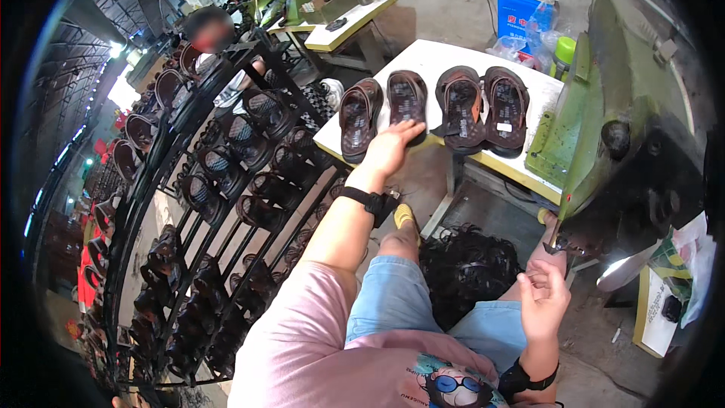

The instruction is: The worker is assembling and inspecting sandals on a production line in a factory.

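Note:
My left hand (391, 149) reaches forward to the white table, its fingers stretched across the heel end of a dark brown sandal (406, 94). The hand touches this sandal; its thumb is not clearly visible. Just left of it lies another brown sandal (359, 117). To the right, two more brown sandals, one (461, 102) with an orange-brown patch and one (506, 106) with a small white label, lie side by side, toes away from me. Above my right thigh, my right hand (545, 298) is raised with loosely bent fingers apart, holding nothing, near the green machine's lower tip.
The white table (434, 60) has a yellow edge. A big green machine (619, 121) stands at its right, beside a green-capped bottle (563, 57) and a blue can (521, 19). Left stands a black rack (170, 159) full of sandals. A black heap (468, 272) lies between my legs.

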### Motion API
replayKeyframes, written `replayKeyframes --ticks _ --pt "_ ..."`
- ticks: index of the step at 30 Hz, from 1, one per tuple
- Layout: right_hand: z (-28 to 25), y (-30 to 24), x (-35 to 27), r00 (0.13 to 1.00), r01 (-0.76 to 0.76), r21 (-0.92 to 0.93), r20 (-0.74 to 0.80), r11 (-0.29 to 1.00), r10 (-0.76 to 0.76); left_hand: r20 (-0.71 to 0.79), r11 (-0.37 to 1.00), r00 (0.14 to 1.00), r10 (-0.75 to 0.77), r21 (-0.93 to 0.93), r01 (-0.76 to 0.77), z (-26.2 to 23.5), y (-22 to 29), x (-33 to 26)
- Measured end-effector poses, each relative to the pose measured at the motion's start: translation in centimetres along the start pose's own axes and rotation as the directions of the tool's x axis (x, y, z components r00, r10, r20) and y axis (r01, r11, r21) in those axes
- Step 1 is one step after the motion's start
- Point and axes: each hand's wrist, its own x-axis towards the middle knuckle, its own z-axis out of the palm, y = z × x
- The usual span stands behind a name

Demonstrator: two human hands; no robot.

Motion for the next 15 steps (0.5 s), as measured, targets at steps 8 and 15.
replayKeyframes --ticks 8,15 --pt "3.5 -0.3 -0.2 0.988 0.016 -0.002 0.155 1.0 -0.015 -0.223 0.993 0.973 0.058 -0.085 -0.079 7.4 6.2 1.4" --pt "3.2 0.1 0.8 0.961 0.098 -0.003 0.26 0.995 -0.094 -0.268 0.932 0.959 0.097 -0.313 -0.182 -0.9 9.5 -2.8"
